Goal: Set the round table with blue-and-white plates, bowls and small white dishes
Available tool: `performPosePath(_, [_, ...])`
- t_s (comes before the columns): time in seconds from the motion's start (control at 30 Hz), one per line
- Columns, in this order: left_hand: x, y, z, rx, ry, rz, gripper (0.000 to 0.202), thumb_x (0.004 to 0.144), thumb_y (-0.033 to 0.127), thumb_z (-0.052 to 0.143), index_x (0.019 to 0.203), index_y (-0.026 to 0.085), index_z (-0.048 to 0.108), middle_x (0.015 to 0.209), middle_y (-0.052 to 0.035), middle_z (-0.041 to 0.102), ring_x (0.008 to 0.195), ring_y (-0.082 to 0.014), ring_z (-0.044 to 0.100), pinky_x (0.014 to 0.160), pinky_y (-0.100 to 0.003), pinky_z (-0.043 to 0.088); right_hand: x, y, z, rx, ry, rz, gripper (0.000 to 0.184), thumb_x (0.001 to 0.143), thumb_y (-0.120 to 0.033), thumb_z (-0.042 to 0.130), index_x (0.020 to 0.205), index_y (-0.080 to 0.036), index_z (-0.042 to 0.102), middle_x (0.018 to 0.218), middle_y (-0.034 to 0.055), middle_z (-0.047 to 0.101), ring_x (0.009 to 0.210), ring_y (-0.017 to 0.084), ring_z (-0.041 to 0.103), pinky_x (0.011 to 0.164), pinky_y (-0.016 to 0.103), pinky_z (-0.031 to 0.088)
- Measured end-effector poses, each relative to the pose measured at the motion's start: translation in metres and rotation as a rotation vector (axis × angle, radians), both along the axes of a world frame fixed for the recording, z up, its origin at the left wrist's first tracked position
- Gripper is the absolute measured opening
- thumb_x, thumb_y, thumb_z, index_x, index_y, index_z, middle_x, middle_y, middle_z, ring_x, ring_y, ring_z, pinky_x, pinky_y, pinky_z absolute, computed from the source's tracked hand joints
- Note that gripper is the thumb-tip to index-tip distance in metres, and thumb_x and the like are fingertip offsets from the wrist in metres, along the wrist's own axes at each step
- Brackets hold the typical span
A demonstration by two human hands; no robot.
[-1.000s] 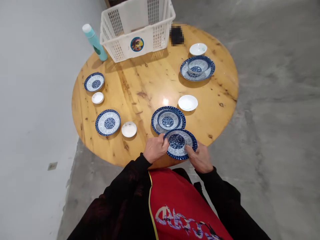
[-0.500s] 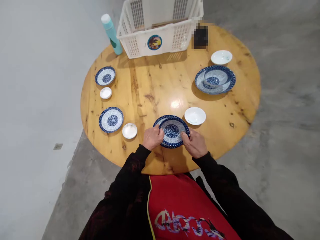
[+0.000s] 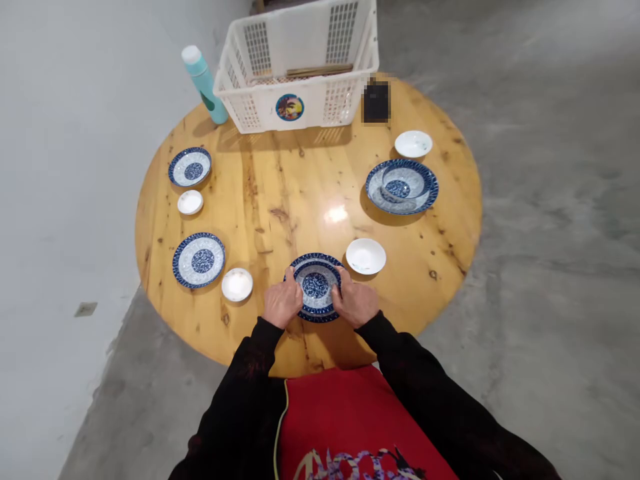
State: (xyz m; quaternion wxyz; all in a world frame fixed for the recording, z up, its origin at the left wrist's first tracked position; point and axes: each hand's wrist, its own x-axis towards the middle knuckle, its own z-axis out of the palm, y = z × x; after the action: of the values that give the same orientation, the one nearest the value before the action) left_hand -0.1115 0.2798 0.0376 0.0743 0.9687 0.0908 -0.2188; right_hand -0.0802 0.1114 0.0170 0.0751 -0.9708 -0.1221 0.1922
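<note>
In front of me near the table's edge, a blue-and-white bowl (image 3: 315, 285) sits centred over a dark-blue-rimmed plate (image 3: 316, 257). My left hand (image 3: 283, 302) is closed on the bowl's left rim, thumb on the inside. Across from it, my right hand (image 3: 357, 303) grips the right rim the same way. Fingers under the rim are hidden, and I cannot tell if they also touch the plate. A white bowl (image 3: 366, 257) stands just beyond my right hand. Left of my left hand are a small white dish (image 3: 237, 285) and a patterned plate (image 3: 199, 261).
On the round wooden table (image 3: 280, 193), a white plastic basket (image 3: 250, 115) holding sticks stands at the back, beside a light-blue bottle (image 3: 206, 85) and a blurred black object (image 3: 377, 102). Other dishes include a plate with a bowl (image 3: 399, 189), a white bowl (image 3: 413, 144), a plate (image 3: 191, 167) and a dish (image 3: 191, 202).
The held bowl has moved left on the plate, from overhanging its right side to sitting over its middle. Both hands moved with it. The camera view has shifted too.
</note>
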Motion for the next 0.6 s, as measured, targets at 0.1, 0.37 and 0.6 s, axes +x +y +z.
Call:
performPosePath(0.1, [0.001, 0.002, -0.003, 0.033, 0.015, -0.021, 0.047, 0.105, 0.028, 0.035, 0.149, 0.012, 0.042, 0.096, -0.015, 0.079, 0.093, -0.0302, 0.077, 0.076, -0.033, 0.054, 0.005, 0.003, 0.003, -0.051, 0.048, 0.024, 0.055, 0.102, -0.029, 0.04, 0.154, -0.008, 0.043, 0.096, 0.0188, 0.078, 0.086, 0.031, 0.076, 0.07, 0.034, 0.052])
performPosePath(0.37, [0.006, 0.005, -0.011, 0.052, 0.054, -0.093, 0.049, 0.104, 0.029, 0.033, 0.15, 0.013, 0.042, 0.093, -0.0152, 0.078, 0.092, -0.031, 0.078, 0.077, -0.035, 0.055, 0.01, 0.002, -0.003, -0.098, 0.08, 0.051, 0.056, 0.101, -0.029, 0.041, 0.152, -0.005, 0.043, 0.095, 0.021, 0.077, 0.085, 0.032, 0.077, 0.071, 0.035, 0.054])
performPosePath(0.6, [0.011, 0.011, -0.009, -0.109, 0.012, 0.028, 0.047, 0.104, 0.039, 0.04, 0.143, 0.016, 0.05, 0.116, -0.0183, 0.076, 0.107, -0.034, 0.074, 0.09, -0.041, 0.054, 0.014, -0.006, -0.012, 0.071, 0.081, -0.017, 0.052, 0.102, -0.036, 0.044, 0.146, -0.01, 0.054, 0.116, 0.0198, 0.076, 0.102, 0.033, 0.074, 0.084, 0.038, 0.054])
